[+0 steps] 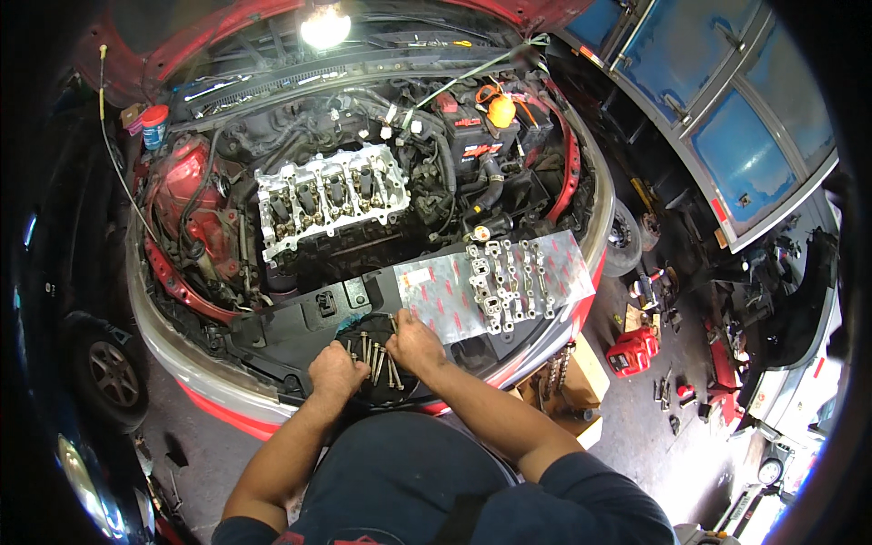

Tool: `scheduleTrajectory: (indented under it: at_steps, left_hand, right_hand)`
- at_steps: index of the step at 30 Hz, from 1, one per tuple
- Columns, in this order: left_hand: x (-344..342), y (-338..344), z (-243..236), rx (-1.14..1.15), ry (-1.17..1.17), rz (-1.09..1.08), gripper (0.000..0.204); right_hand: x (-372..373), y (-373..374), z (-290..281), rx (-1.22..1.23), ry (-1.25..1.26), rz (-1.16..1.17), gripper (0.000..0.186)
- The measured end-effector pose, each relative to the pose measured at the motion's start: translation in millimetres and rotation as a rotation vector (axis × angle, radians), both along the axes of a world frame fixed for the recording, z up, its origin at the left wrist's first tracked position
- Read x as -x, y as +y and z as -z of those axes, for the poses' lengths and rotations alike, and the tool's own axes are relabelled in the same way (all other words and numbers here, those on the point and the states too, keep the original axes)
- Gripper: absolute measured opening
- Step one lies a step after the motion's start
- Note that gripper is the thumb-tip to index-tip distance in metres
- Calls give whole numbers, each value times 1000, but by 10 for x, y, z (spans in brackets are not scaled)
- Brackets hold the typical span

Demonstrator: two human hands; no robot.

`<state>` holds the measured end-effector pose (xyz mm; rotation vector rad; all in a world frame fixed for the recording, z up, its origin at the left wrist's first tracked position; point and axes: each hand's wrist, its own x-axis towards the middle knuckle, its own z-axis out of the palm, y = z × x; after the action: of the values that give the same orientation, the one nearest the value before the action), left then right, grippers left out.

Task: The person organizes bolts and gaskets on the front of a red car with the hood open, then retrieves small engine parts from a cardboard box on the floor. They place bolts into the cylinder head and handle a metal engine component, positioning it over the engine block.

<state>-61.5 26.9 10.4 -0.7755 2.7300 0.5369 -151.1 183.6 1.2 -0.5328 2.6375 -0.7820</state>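
Under a bright white lamp [325, 30], one red car [227, 416] stands with its front opened, and a silver metal cylinder head [334, 196] is visible inside. On the black plastic front cover [286, 339], a round dark tray [392, 396] carries several long thin metal bolts [378, 360]. Left hand [337, 371] and right hand [417, 345] are at both sides of these bolts, their fingers curled inward; whether they grip any bolt, I cannot tell.
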Motion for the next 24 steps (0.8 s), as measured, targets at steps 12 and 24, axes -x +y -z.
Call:
scheduleTrajectory:
  at_steps: [12,24]
  left_hand:
    - [164,-133,-48,-136,119,66,41]
    - [-176,-164,201,-283,583,139,32]
  right_hand:
    - [-323,258,249,245,-51,-51,40]
    - [-431,329,442,324,-1,45,35]
